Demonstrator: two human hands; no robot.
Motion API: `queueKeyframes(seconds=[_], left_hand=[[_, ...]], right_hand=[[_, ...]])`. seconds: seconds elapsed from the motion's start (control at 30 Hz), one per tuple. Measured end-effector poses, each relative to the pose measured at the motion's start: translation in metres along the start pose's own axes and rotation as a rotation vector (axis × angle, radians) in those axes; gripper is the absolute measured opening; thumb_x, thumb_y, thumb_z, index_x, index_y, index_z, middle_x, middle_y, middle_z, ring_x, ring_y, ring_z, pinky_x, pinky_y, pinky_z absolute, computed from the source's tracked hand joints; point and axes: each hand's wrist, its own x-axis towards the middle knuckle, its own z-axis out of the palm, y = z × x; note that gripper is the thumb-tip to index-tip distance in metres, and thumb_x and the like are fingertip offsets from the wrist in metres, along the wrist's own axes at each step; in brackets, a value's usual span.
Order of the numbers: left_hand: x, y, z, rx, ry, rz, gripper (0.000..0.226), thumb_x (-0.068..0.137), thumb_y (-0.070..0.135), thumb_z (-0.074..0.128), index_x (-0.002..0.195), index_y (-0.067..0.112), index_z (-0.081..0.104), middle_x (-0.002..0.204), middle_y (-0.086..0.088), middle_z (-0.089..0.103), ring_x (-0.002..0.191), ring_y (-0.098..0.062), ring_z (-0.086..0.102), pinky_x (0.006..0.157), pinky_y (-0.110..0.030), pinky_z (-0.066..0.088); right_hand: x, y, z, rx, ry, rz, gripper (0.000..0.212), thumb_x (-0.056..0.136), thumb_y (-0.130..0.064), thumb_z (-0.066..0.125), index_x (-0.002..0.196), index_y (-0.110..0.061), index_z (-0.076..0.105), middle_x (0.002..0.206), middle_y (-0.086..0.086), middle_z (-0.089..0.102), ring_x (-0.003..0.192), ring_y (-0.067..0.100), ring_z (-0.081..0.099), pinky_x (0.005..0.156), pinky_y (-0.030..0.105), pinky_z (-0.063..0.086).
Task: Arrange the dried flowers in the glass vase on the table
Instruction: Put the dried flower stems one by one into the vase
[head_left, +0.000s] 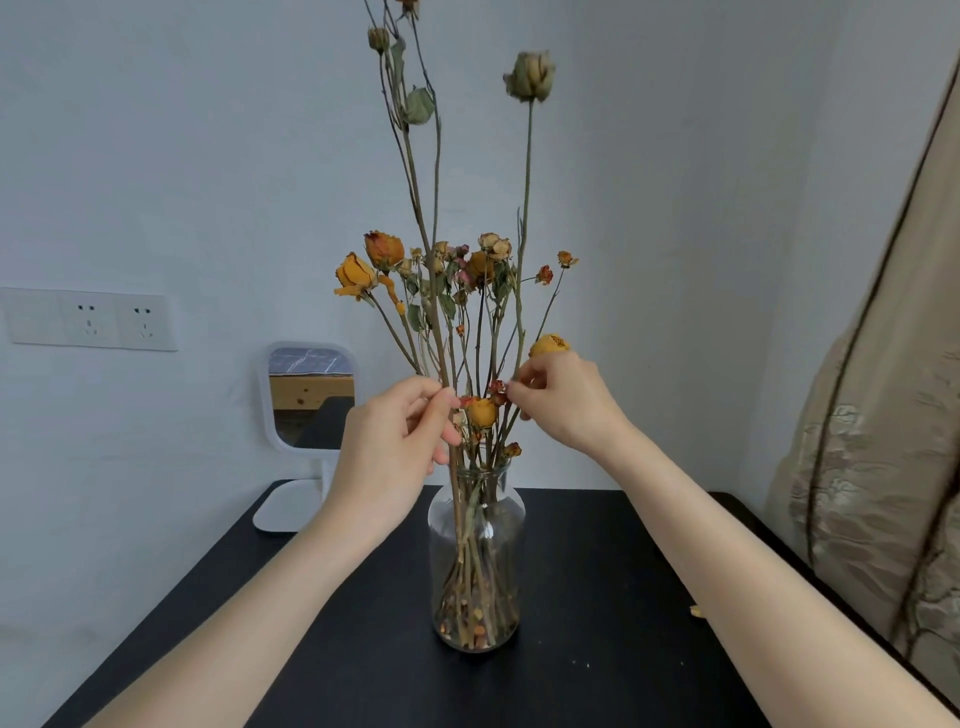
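Vase: our glass vase (506, 525) stands upright near the middle of the black table (597, 623), clear-walled with a short neck.
Flowers: the dried flowers (480, 265) sit in the vase. Their stems are bunched at the neck and fan out above it into orange, yellow and pale pink heads.
Tall stems: a few rise well above the rest. One carries a pale bud (530, 75), and the others run out past the top edge of the view.
Left hand: our left hand (395, 441) is just left of the bunch. Its thumb and forefinger pinch a tall stem (435, 322) above the vase mouth, and the other fingers are loosely curled.
Right hand: our right hand (566, 400) is just right of the bunch, its fingertips pinched at a small reddish bud (497, 387). We cannot tell whether they hold the bud itself or its stalk.
Hands: they are apart, one on each side of the stems, with a small yellow rose (482, 412) between them.
Behind the right hand: a round yellow bloom (549, 344) shows just above the knuckles.
Vase bottom: fallen petals and crumbs (475, 626) lie around the stem ends.
Table: one loose petal (696, 612) lies near the right forearm.
Around us: a white stand mirror (311, 395) is at the back left corner, wall sockets (91, 317) are to the left, and a patterned curtain (883, 415) hangs on the right.
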Motion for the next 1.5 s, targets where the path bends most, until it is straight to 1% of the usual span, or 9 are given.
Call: queueKeyframes(seconds=[0.13, 0.2, 0.33, 0.43, 0.63, 0.83, 1.17, 1.4, 1.5], left_hand=[[-0.009, -0.005, -0.002, -0.018, -0.03, -0.031, 0.011, 0.09, 0.018, 0.052, 0.088, 0.019, 0.063, 0.063, 0.006, 0.061, 0.049, 0.001, 0.055, 0.045, -0.006, 0.041], [-0.012, -0.007, -0.003, -0.021, -0.04, -0.04, 0.01, 0.09, 0.018, 0.052, 0.087, 0.022, 0.062, 0.062, 0.007, 0.061, 0.049, 0.001, 0.056, 0.046, -0.006, 0.041], [-0.019, -0.01, -0.004, -0.029, -0.061, -0.056, 0.013, 0.09, 0.017, 0.053, 0.083, 0.026, 0.061, 0.057, 0.01, 0.061, 0.049, 0.0, 0.056, 0.046, -0.007, 0.042], [-0.025, -0.014, -0.004, -0.041, -0.083, -0.074, 0.016, 0.09, 0.018, 0.052, 0.081, 0.029, 0.059, 0.059, 0.015, 0.063, 0.05, 0.0, 0.057, 0.047, -0.008, 0.044], [-0.032, -0.017, -0.002, -0.037, -0.113, -0.089, 0.016, 0.09, 0.018, 0.053, 0.081, 0.029, 0.06, 0.061, 0.017, 0.064, 0.049, -0.001, 0.056, 0.046, -0.009, 0.043], [-0.035, -0.021, -0.002, -0.027, -0.13, -0.108, 0.016, 0.09, 0.018, 0.053, 0.081, 0.029, 0.06, 0.064, 0.016, 0.065, 0.05, -0.003, 0.057, 0.047, -0.009, 0.044], [-0.039, -0.029, -0.001, -0.026, -0.133, -0.151, 0.016, 0.089, 0.019, 0.055, 0.08, 0.03, 0.06, 0.064, 0.015, 0.065, 0.052, -0.003, 0.058, 0.046, -0.009, 0.043], [-0.034, -0.022, -0.001, -0.002, -0.056, -0.145, 0.012, 0.084, 0.021, 0.061, 0.073, 0.026, 0.064, 0.07, 0.01, 0.059, 0.066, -0.005, 0.059, 0.052, -0.014, 0.045], [-0.029, -0.014, -0.004, -0.109, -0.075, -0.189, 0.009, 0.081, 0.024, 0.059, 0.074, 0.024, 0.065, 0.055, 0.016, 0.058, 0.05, 0.0, 0.055, 0.045, -0.009, 0.039]], right_hand=[[0.008, -0.004, -0.008, 0.094, 0.008, 0.046, 0.011, 0.089, -0.024, 0.058, 0.087, -0.014, 0.061, 0.076, 0.003, 0.063, 0.07, 0.015, 0.061, 0.055, 0.022, 0.045], [0.014, -0.009, -0.015, 0.168, 0.059, 0.044, 0.01, 0.088, -0.026, 0.059, 0.083, -0.018, 0.06, 0.07, 0.0, 0.062, 0.06, 0.009, 0.056, 0.049, 0.019, 0.041], [0.022, -0.016, -0.025, 0.195, 0.156, 0.008, 0.017, 0.088, -0.023, 0.057, 0.071, -0.024, 0.057, 0.062, -0.004, 0.062, 0.053, 0.012, 0.053, 0.048, 0.02, 0.046], [0.022, -0.012, -0.023, 0.186, 0.111, 0.032, 0.014, 0.09, -0.02, 0.057, 0.076, -0.017, 0.06, 0.068, -0.001, 0.063, 0.055, 0.012, 0.053, 0.049, 0.02, 0.044], [0.015, 0.001, -0.01, 0.076, -0.054, 0.088, 0.015, 0.089, -0.023, 0.06, 0.087, -0.009, 0.065, 0.064, -0.001, 0.06, 0.046, 0.007, 0.048, 0.035, 0.01, 0.035], [0.025, -0.011, -0.016, 0.205, 0.058, 0.056, 0.013, 0.09, -0.027, 0.06, 0.09, -0.014, 0.061, 0.059, 0.0, 0.062, 0.029, 0.002, 0.047, 0.032, 0.01, 0.034], [0.026, -0.004, -0.009, 0.18, 0.093, 0.099, 0.019, 0.088, -0.028, 0.063, 0.073, -0.015, 0.064, 0.058, -0.002, 0.062, 0.032, 0.003, 0.047, 0.032, 0.008, 0.033], [0.019, 0.002, -0.004, 0.227, 0.052, 0.068, 0.016, 0.089, -0.029, 0.06, 0.087, -0.014, 0.064, 0.063, -0.001, 0.064, 0.036, 0.004, 0.048, 0.034, 0.008, 0.033], [0.018, 0.003, -0.003, 0.236, 0.049, 0.068, 0.015, 0.09, -0.028, 0.06, 0.091, -0.014, 0.064, 0.064, -0.001, 0.063, 0.038, 0.005, 0.049, 0.035, 0.008, 0.034]])
